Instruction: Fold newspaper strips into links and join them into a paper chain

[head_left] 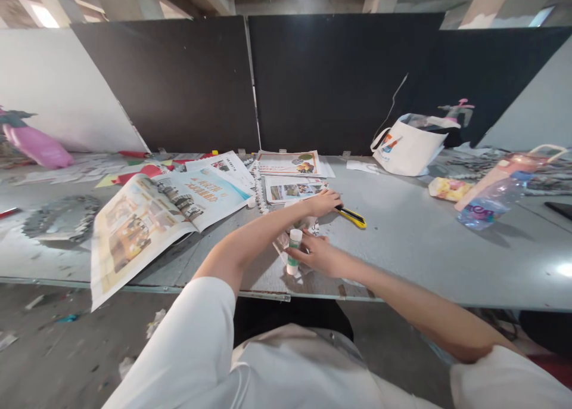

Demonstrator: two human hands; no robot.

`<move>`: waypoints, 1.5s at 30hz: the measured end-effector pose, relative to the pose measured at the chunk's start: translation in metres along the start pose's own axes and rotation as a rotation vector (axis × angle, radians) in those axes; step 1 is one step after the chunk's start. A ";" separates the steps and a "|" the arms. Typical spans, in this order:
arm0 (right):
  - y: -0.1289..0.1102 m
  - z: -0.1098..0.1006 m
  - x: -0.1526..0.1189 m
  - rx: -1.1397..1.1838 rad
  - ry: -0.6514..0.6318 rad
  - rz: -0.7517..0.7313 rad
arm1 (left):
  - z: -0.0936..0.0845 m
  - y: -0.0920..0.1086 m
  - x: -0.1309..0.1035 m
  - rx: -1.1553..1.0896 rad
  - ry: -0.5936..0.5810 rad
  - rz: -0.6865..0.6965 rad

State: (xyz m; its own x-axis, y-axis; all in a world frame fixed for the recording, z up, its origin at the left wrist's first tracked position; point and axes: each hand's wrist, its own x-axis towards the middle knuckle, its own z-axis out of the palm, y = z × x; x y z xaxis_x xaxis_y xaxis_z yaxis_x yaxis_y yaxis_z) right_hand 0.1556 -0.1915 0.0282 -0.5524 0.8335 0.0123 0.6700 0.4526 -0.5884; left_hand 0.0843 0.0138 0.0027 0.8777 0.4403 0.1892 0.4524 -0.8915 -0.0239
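Note:
My left hand (325,202) reaches across to the right, over the papers, with its fingers stretched out. Its fingertips meet the black end of a yellow-and-black utility knife (354,217) on the table; whether they touch it I cannot tell. Nearer to me, my right hand (320,254) has thumb and fingers around a white-and-green glue stick (293,268), upright by the table edge. Small paper pieces (314,225) with black print lie between the hands, partly covered. Just beyond my left hand rests a printed sheet with photos (295,191).
An open magazine (129,230) overhangs the front edge at left, beside a ring of folded paper (58,218). Another folded-paper strip (260,188) lies mid-table. At right stand a white bag (409,149) and a tilted plastic bottle (487,206). Dark panels (339,81) close off the back.

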 end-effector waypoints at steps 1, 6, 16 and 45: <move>0.000 0.000 0.000 0.001 0.001 -0.005 | -0.001 0.001 0.000 -0.004 0.024 -0.022; -0.003 -0.005 -0.004 0.057 -0.004 -0.034 | -0.016 -0.005 0.004 -0.080 0.166 -0.198; 0.000 -0.004 -0.002 0.089 -0.056 -0.014 | -0.056 -0.025 -0.059 -0.160 0.196 -0.547; 0.005 0.004 -0.010 0.099 0.035 -0.069 | -0.056 0.055 -0.197 -0.107 0.023 -0.353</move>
State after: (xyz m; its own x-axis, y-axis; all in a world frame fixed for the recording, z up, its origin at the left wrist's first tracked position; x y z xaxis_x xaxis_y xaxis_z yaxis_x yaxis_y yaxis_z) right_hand 0.1624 -0.1992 0.0218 -0.5771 0.8125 0.0828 0.5774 0.4776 -0.6622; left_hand -0.0728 -0.1275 0.0191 0.6661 0.7215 0.1891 0.7066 -0.6916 0.1497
